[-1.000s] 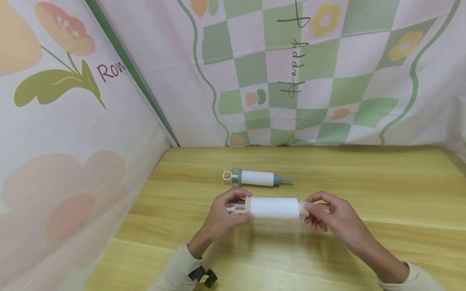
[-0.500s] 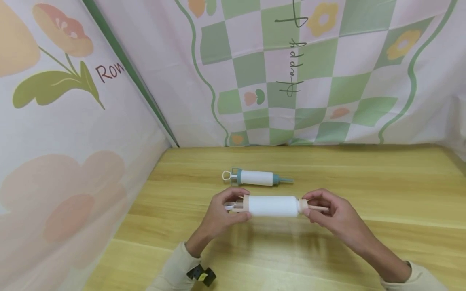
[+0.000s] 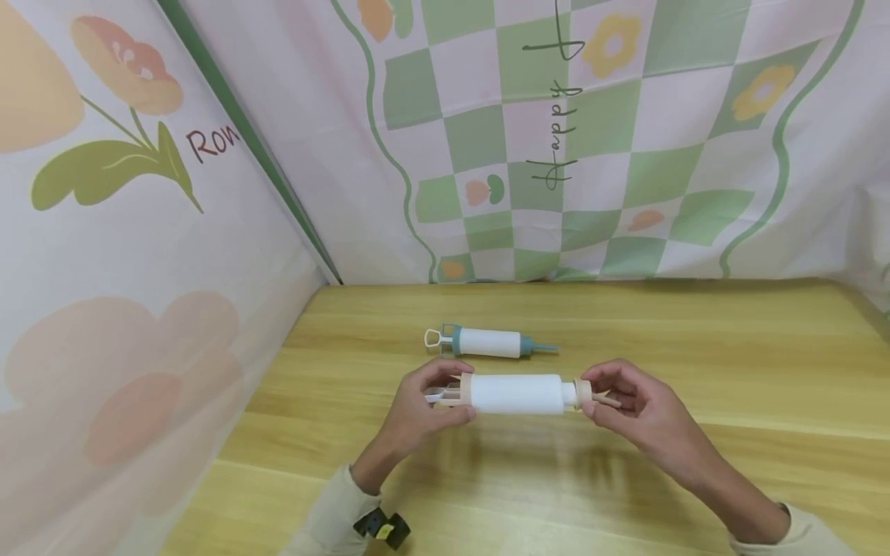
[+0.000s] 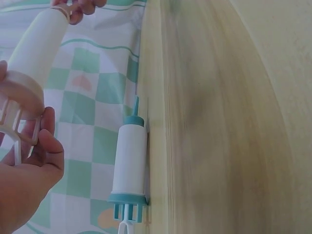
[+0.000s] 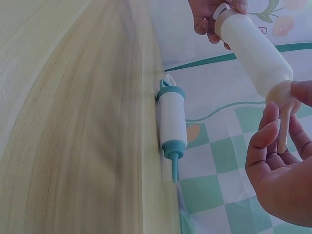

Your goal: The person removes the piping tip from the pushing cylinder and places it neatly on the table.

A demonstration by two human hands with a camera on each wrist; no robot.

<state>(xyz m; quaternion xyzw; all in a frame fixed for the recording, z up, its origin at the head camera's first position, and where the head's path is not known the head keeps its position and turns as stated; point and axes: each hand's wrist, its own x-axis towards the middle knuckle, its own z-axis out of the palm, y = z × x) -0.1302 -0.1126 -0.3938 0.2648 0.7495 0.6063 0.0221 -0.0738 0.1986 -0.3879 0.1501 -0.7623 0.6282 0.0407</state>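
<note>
A white syringe-style squeeze bottle with beige ends lies crosswise above the table. My left hand grips its beige collar, with thumb and fingers on either side of the plunger handle. At the other end my right hand pinches the beige nozzle cap. White neck shows between the bottle body and that cap; whether the two still touch I cannot tell. The cap's thin spout points into my right palm. Behind the hands lies a smaller white-and-teal syringe bottle, its plunger ring to the left.
The wooden table runs back to a fabric backdrop with green checks and flowers. Another printed sheet stands along the left side. A black strap device sits at my left sleeve.
My right hand has drawn the nozzle cap outward from the bottle body, so more of the neck shows. The bottle in my left hand has shifted slightly left. The teal bottle stays put.
</note>
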